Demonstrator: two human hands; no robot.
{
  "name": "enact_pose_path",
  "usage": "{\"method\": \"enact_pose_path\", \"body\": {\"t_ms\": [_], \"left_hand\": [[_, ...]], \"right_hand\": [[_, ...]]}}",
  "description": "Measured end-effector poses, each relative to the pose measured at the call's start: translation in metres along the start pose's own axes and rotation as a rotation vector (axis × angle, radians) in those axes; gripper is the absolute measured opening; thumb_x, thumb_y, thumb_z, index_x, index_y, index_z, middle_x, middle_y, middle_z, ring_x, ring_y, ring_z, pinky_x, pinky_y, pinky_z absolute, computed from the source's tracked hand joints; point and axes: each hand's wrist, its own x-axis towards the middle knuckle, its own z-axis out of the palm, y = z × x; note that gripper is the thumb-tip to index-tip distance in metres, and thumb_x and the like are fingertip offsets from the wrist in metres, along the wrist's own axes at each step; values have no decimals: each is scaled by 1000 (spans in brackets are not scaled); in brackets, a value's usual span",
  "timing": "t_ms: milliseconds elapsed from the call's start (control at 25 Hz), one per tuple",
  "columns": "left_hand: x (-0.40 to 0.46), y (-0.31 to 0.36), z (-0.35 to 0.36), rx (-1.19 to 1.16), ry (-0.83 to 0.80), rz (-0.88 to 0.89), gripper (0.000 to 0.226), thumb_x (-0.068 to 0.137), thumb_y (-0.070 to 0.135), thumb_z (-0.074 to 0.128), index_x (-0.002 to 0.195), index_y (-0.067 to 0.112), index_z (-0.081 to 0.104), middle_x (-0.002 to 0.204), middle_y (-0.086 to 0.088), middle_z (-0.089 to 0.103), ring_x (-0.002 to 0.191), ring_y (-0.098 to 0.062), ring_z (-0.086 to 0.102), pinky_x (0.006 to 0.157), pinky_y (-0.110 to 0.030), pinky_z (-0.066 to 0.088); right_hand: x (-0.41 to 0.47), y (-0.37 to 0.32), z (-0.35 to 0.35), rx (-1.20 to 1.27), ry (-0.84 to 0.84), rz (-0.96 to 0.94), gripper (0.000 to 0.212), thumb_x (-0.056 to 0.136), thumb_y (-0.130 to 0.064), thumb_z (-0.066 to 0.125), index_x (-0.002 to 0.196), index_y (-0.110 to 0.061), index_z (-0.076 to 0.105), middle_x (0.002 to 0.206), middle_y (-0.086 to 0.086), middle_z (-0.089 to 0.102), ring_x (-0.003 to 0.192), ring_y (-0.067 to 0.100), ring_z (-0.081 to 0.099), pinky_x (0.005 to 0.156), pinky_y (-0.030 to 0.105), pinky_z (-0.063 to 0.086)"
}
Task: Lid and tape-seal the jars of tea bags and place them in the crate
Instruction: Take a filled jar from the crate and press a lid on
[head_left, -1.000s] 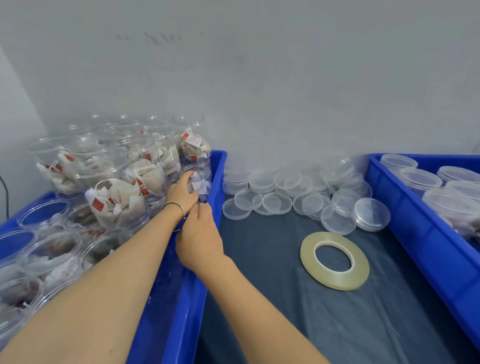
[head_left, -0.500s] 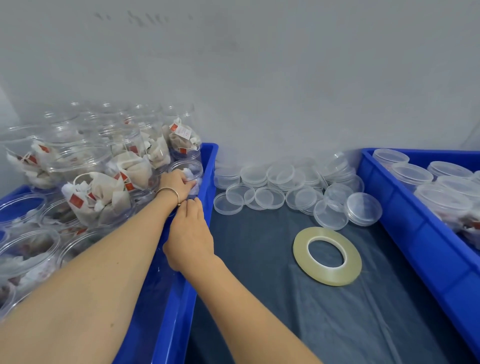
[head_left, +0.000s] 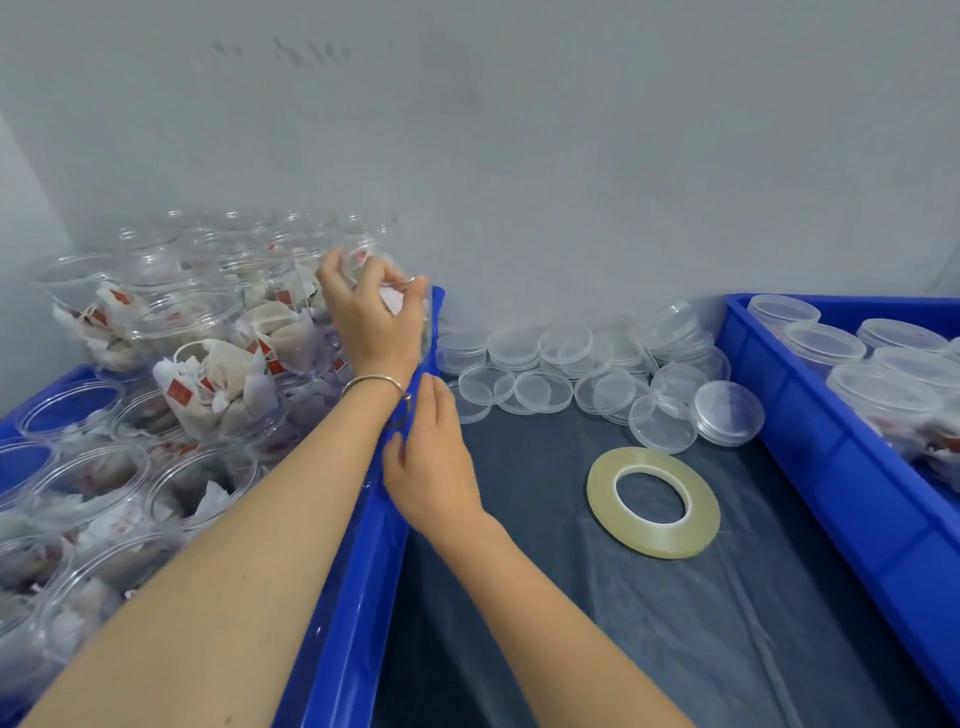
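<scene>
Both hands were up at the left crate's (head_left: 363, 597) near corner. Our left hand (head_left: 371, 317) curled its fingers round a clear jar (head_left: 410, 296) of tea bags, gripping it from the near side, raised above the stacked jars (head_left: 208, 364) and right over the crate's rim. Our right hand (head_left: 431, 462) sat just below and beside that wrist, fingers loosely bent and holding nothing that we could make out, close to the blue rim; whether it touched, we could not tell.

The jar had no lid on it, so far as its clear top showed, and it stood roughly upright, mouth up. So the step in hand, we judged, was carrying it over to be lidded. What it turned on: the loose lids (head_left: 571, 364) lay to the right of the jar on the dark cloth (head_left: 571, 649), and the tape roll (head_left: 653, 502) lay flat nearer us, right again. Our right hand was the nearer one to both, while the left had the jar. The right crate (head_left: 831, 441), already holding lidded jars (head_left: 826, 343), sat farther right — well apart from the hands.
</scene>
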Motion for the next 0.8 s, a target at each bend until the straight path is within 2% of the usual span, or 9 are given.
{"method": "enact_pose_path", "body": {"t_ms": [120,200,280,400,440,480,560,640,800], "left_hand": [[-27,26,19,-57,-41,-24,18,79,13,72,78,-3,63,130,-27,38,129,-36,38,106,-30,29],[-58,33,31,-82,-111,-118,17,80,11,71,79,-3,62,132,-25,37,128,-34,37,102,-23,26],[-94,34,38,-104,-187,-201,16,81,11,71,79,0,60,134,-23,35,129,-33,35,100,-21,23],[-142,29,42,-181,-360,-262,19,82,12,72,73,11,55,136,-14,33,133,-25,32,104,-19,23],[-155,29,42,-213,-411,-262,22,81,12,73,71,15,54,135,-10,33,133,-22,33,107,-21,24],[-165,30,43,-242,-446,-253,25,81,12,74,68,19,53,134,-6,33,133,-20,33,109,-24,26],[-177,32,44,-272,-472,-217,29,79,12,75,66,22,52,130,-1,34,131,-16,35,109,-26,29],[-182,32,43,-281,-470,-197,22,78,11,77,68,14,57,130,0,35,127,-12,36,107,-25,31],[-184,29,40,-319,-554,-218,19,78,11,77,72,4,61,131,-1,36,127,-8,36,106,-23,32]], "right_hand": [[-12,33,-26,-36,65,90,61,90,-6,43,147,-7,21,153,4,22,136,19,28,99,21,31],[-21,62,-51,-184,163,147,59,87,-4,44,144,-5,28,150,9,27,133,25,32,104,28,30],[-30,96,-80,-436,192,256,60,87,-13,47,144,-6,27,150,11,25,136,27,27,108,37,25],[-42,137,-116,-601,-15,506,70,93,-45,43,150,-16,15,158,6,6,146,24,0,113,52,14],[-47,147,-125,-638,-108,536,69,94,-51,39,150,-18,15,159,2,4,146,25,-2,113,52,13],[-51,154,-133,-689,-163,535,64,95,-50,36,149,-20,18,159,0,8,146,25,2,113,49,15],[-59,165,-152,-786,-143,506,52,95,-40,35,143,-23,29,155,-5,21,141,24,20,108,43,24],[-64,171,-171,-806,-111,547,49,93,-30,38,141,-26,31,152,-9,24,135,25,28,105,43,30],[-61,171,-187,-680,-162,666,63,90,-14,46,145,-35,25,155,-5,16,140,25,19,109,54,26]]}}
